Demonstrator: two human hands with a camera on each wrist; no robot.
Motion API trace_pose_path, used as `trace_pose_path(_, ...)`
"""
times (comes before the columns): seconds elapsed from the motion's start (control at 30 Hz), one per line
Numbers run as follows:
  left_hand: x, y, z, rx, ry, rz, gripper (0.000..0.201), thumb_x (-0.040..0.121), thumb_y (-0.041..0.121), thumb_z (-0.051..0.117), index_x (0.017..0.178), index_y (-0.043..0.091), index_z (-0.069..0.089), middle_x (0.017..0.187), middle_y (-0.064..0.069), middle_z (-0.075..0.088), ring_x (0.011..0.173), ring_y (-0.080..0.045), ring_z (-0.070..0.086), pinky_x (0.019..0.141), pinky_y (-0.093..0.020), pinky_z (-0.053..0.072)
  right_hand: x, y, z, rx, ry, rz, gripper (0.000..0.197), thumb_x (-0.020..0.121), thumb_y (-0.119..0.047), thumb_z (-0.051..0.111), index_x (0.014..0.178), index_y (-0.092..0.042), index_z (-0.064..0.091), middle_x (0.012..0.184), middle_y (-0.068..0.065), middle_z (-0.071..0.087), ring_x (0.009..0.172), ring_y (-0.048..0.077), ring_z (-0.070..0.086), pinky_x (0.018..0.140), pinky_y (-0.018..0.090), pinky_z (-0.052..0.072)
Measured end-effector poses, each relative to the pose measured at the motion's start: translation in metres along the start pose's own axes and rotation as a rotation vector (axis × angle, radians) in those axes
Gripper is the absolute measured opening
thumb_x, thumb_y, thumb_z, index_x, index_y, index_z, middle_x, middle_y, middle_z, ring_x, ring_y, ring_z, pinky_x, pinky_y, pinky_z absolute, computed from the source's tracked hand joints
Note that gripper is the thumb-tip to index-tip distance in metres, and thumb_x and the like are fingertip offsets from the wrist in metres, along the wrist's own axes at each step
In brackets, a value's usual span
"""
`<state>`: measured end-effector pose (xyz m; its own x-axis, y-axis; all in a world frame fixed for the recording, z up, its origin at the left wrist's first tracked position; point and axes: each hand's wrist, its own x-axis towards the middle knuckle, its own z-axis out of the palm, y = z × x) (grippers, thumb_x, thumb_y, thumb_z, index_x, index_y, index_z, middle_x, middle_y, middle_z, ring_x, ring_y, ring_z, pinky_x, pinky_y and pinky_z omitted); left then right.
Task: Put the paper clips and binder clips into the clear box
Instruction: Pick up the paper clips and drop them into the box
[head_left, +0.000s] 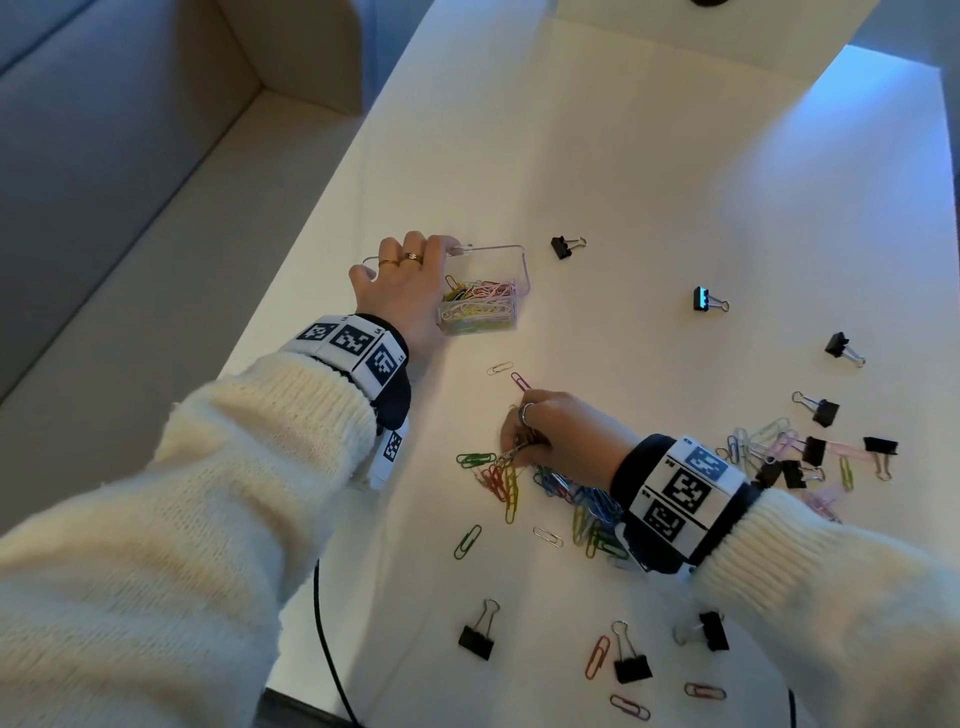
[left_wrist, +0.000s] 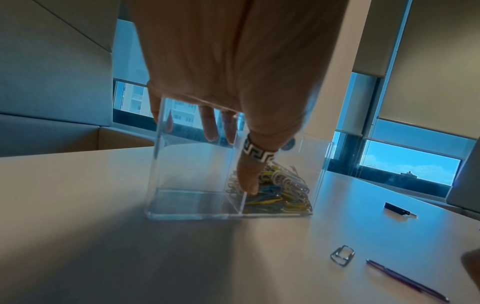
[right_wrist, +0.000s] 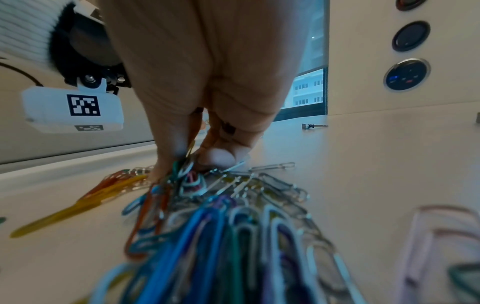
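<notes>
Head view: a person in a cream knitted sweater works at a white table (head_left: 649, 171), with marker-printed bands on both wrists. The left hand (head_left: 402, 288) grasps the clear box (head_left: 498, 270) from above at its left end, fingers draped over the far rim and thumb down the near side. The box stands upright near the table's left edge. It has two compartments: the right one holds a heap of pastel and yellow paper clips (head_left: 480, 304); the left one is covered by the hand in this view.

The left wrist view shows the same box (left_wrist: 197, 174) from the side, the ringed thumb (left_wrist: 250, 176) pressed against its near wall at the divider, and the left compartment bare.

In front of the box, the right hand (head_left: 556, 436) has its fingertips pinched on a small bunch of clips at the edge of a pile of loose coloured paper clips (head_left: 576, 499). The right wrist view confirms it: thumb and finger (right_wrist: 168, 152) close together on several clips (right_wrist: 191, 176) just above the pile.

Black binder clips (head_left: 823, 410) lie scattered well apart over the right and near parts of the table, some mixed with pastel clips beside the right wrist. A black cable (head_left: 327, 639) trails off the near edge.
</notes>
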<state>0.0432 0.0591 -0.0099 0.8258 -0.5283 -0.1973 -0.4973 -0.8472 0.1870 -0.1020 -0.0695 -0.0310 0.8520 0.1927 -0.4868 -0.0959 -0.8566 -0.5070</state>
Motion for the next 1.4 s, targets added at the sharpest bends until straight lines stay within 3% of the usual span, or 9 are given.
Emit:
trace_pose_path(0.3, 0.000, -0.001, 0.000, 0.004, -0.001, 0.006, 0.073, 0.078, 0.029, 0.063, 0.137, 0.023, 0.021, 0.125, -0.006, 0.033, 0.117, -0.025, 0.029, 0.088, -0.041, 0.028, 0.004, 0.004, -0.023, 0.150, 0.149, 0.084, 0.006, 0.084, -0.019, 0.063, 0.089, -0.019, 0.066, 0.085, -0.010, 0.060, 0.072, 0.003, 0.053, 0.063, 0.003, 0.040)
trace_pose_path(0.53, -0.001, 0.000, -0.001, -0.031, -0.003, -0.004, 0.068, 0.081, 0.024, 0.059, 0.138, 0.023, 0.022, 0.128, -0.006, 0.032, 0.120, -0.024, 0.028, 0.092, -0.042, 0.027, 0.038, -0.009, -0.079, 0.330, 0.600, 0.042, 0.004, 0.082, -0.016, 0.066, 0.085, -0.018, 0.068, 0.066, -0.019, 0.054, 0.050, -0.014, 0.050, 0.053, 0.000, 0.037)
trace_pose_path(0.67, 0.000, -0.001, 0.001, -0.004, -0.001, 0.000, 0.067, 0.082, 0.022, 0.060, 0.137, 0.024, 0.022, 0.127, -0.006, 0.032, 0.119, -0.024, 0.029, 0.091, -0.041, 0.028, 0.061, -0.023, -0.088, 0.306, 0.795, 0.011, 0.005, 0.080, -0.010, 0.066, 0.083, -0.013, 0.069, 0.072, -0.008, 0.056, 0.053, -0.003, 0.048, 0.055, 0.001, 0.036)
trace_pose_path(0.8, 0.001, -0.001, 0.001, 0.026, -0.011, -0.004, 0.071, 0.079, 0.014, 0.060, 0.137, 0.024, 0.020, 0.128, -0.006, 0.031, 0.119, -0.024, 0.028, 0.091, -0.041, 0.028, 0.067, -0.024, -0.073, 0.193, 0.788, -0.050, 0.012, 0.079, -0.006, 0.066, 0.091, -0.010, 0.069, 0.087, 0.001, 0.059, 0.065, 0.009, 0.054, 0.067, 0.005, 0.040)
trace_pose_path(0.87, 0.002, -0.001, 0.001, 0.023, -0.013, 0.000, 0.072, 0.079, 0.014, 0.060, 0.138, 0.024, 0.020, 0.128, -0.006, 0.031, 0.120, -0.024, 0.028, 0.092, -0.041, 0.028, 0.065, -0.022, -0.067, 0.090, 0.798, -0.089, 0.015, 0.080, -0.015, 0.067, 0.095, -0.012, 0.069, 0.092, 0.001, 0.063, 0.071, 0.015, 0.060, 0.077, 0.021, 0.045)
trace_pose_path(0.93, 0.001, -0.001, 0.001, 0.013, -0.013, 0.003, 0.070, 0.081, 0.018, 0.058, 0.139, 0.024, 0.019, 0.129, -0.006, 0.030, 0.121, -0.024, 0.028, 0.094, -0.041, 0.028, 0.064, -0.022, -0.066, -0.115, 0.813, -0.135, 0.023, 0.082, -0.031, 0.064, 0.098, -0.016, 0.068, 0.095, 0.000, 0.067, 0.081, 0.021, 0.063, 0.084, 0.030, 0.034)
trace_pose_path(1.07, 0.001, -0.001, 0.001, 0.011, -0.008, -0.005, 0.071, 0.081, 0.026, 0.061, 0.139, 0.024, 0.019, 0.130, -0.005, 0.030, 0.122, -0.024, 0.027, 0.094, -0.041, 0.028, 0.064, -0.026, -0.064, -0.511, 0.476, -0.078, 0.056, 0.081, -0.061, 0.047, 0.125, -0.027, 0.052, 0.122, -0.007, 0.060, 0.113, 0.020, 0.049, 0.095, 0.039, 0.023)
trace_pose_path(1.17, 0.001, -0.001, 0.002, 0.011, -0.002, -0.004, 0.071, 0.079, 0.018, 0.059, 0.138, 0.024, 0.020, 0.129, -0.005, 0.030, 0.121, -0.024, 0.027, 0.093, -0.041, 0.027, 0.064, -0.024, -0.057, -0.574, 0.380, -0.049, 0.050, 0.087, -0.049, 0.049, 0.130, -0.024, 0.046, 0.131, -0.006, 0.050, 0.121, 0.023, 0.041, 0.098, 0.044, 0.022)
trace_pose_path(1.4, 0.002, -0.002, 0.004, 0.034, 0.010, -0.001, 0.073, 0.079, 0.023, 0.063, 0.138, 0.024, 0.020, 0.129, -0.006, 0.031, 0.120, -0.025, 0.029, 0.092, -0.042, 0.029, 0.058, -0.023, -0.065, -0.590, 0.540, -0.010, 0.025, 0.092, -0.019, 0.042, 0.107, -0.013, 0.061, 0.107, 0.002, 0.058, 0.110, 0.025, 0.047, 0.094, 0.044, 0.025)
